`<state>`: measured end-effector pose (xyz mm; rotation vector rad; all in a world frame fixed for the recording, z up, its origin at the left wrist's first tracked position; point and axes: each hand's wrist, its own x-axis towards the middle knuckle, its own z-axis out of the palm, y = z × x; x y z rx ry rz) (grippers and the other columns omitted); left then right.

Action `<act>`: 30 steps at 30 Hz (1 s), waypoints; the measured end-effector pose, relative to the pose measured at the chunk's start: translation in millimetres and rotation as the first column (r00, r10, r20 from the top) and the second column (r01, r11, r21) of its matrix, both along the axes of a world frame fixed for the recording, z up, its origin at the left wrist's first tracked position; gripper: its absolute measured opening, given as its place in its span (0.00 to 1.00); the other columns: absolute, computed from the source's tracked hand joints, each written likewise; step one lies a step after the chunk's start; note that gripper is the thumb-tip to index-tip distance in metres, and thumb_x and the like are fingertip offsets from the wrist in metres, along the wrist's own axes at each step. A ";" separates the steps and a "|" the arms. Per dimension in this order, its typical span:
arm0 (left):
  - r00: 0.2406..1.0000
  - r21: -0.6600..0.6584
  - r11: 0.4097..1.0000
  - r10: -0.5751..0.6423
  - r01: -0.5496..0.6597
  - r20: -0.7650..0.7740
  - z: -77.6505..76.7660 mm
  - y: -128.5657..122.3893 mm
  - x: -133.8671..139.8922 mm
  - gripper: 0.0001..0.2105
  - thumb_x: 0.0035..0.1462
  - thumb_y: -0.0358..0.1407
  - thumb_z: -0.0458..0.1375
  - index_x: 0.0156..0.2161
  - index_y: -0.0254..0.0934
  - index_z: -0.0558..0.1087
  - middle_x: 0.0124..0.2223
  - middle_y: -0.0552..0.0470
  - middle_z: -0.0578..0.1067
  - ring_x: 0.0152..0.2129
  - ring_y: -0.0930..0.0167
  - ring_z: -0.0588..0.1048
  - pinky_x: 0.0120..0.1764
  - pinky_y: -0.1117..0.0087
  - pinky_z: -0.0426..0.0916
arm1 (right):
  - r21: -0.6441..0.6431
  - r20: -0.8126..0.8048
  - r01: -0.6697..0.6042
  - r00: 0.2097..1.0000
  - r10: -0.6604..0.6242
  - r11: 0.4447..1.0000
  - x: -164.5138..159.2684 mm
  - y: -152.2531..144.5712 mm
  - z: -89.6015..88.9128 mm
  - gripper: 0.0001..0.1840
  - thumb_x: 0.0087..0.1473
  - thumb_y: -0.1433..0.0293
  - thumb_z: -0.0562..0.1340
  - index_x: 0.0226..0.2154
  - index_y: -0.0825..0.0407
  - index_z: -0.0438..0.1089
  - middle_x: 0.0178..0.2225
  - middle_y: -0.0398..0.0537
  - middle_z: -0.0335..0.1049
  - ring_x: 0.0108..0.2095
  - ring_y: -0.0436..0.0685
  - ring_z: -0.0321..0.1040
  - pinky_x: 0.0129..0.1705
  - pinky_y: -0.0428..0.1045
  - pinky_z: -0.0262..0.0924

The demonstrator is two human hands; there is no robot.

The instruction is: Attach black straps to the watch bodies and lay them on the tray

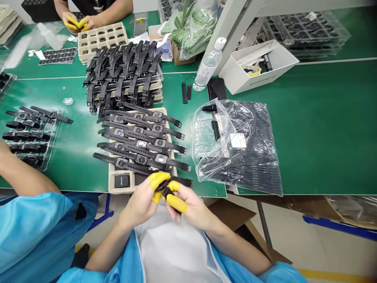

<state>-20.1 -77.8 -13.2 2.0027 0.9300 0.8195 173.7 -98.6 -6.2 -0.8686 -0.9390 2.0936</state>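
Note:
My left hand [144, 202], with yellow finger cots on its fingertips, pinches a black smartwatch [161, 186] just over the table's front edge. My right hand [190, 202], also in yellow finger cots, closes on a short black watch strap [167, 192] against the watch's side. Whether the two parts are joined is hidden by my fingers. Just beyond my hands stands a beige tray [116, 188] covered by several smartwatches with straps. A watch body without a strap [121, 181] sits in its front left pocket.
A plastic bag of black straps [253, 149] lies at the right. Behind are stacked trays of watches [123, 74], a water bottle [209, 65] and a white box [259, 72]. Two loose straps [184, 93] lie nearby. One co-worker's arm [26, 173] is at left; another person [97, 15] sits opposite.

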 end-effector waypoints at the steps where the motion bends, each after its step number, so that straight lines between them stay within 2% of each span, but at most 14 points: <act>1: 1.000 0.006 1.000 -0.007 0.007 0.000 0.1 -0.1 -1.2 0.25 0.68 0.25 0.47 0.68 0.41 0.61 0.61 0.40 0.74 0.60 0.62 0.73 0.60 0.57 0.72 | -0.007 0.006 -0.033 0.999 0.033 0.999 -0.2 0.8 1.6 0.26 0.62 0.44 0.63 0.40 0.50 0.65 0.20 0.35 0.65 0.18 0.47 0.55 0.23 0.46 0.51; 4: 1.000 0.029 0.999 -0.023 0.023 0.001 1.2 0.2 -5.0 0.26 0.68 0.25 0.47 0.69 0.41 0.61 0.61 0.40 0.74 0.60 0.62 0.73 0.60 0.56 0.73 | -0.024 0.015 -0.057 0.998 0.058 0.998 -1.0 2.2 4.7 0.27 0.61 0.43 0.63 0.38 0.50 0.65 0.19 0.34 0.63 0.18 0.47 0.53 0.22 0.46 0.49; 11: 1.000 0.062 0.998 -0.025 0.026 -0.015 6.2 2.1 -9.1 0.25 0.68 0.24 0.49 0.68 0.41 0.63 0.59 0.40 0.75 0.58 0.63 0.74 0.58 0.58 0.73 | -0.038 0.005 0.022 1.000 -0.022 0.999 -3.0 -0.8 -3.0 0.24 0.62 0.46 0.64 0.36 0.50 0.64 0.16 0.33 0.61 0.16 0.47 0.50 0.21 0.46 0.46; 17: 0.998 0.078 0.995 -0.055 0.058 -0.044 5.5 1.3 -6.4 0.24 0.68 0.25 0.50 0.66 0.39 0.63 0.56 0.41 0.76 0.55 0.63 0.75 0.56 0.59 0.74 | -0.032 -0.001 -0.011 1.000 0.011 0.999 -1.5 -1.1 -4.9 0.24 0.61 0.46 0.64 0.34 0.49 0.64 0.15 0.33 0.62 0.15 0.47 0.50 0.21 0.46 0.46; 25: 0.999 0.093 0.996 0.007 -0.004 -0.038 -1.5 -2.7 -2.4 0.24 0.68 0.26 0.48 0.67 0.40 0.62 0.56 0.40 0.74 0.56 0.61 0.74 0.55 0.57 0.75 | -0.073 -0.032 0.134 0.990 -0.136 0.988 -10.5 -6.5 -12.2 0.22 0.61 0.48 0.65 0.35 0.50 0.66 0.14 0.34 0.61 0.14 0.47 0.48 0.21 0.45 0.45; 30: 0.997 0.135 0.991 0.024 -0.014 -0.073 -1.1 -3.2 -3.0 0.26 0.69 0.26 0.48 0.70 0.41 0.59 0.56 0.39 0.72 0.54 0.61 0.73 0.54 0.57 0.74 | -0.180 -0.068 0.194 0.976 -0.209 0.964 -13.1 -7.0 -15.5 0.21 0.59 0.50 0.67 0.34 0.51 0.68 0.12 0.32 0.59 0.13 0.46 0.45 0.19 0.45 0.43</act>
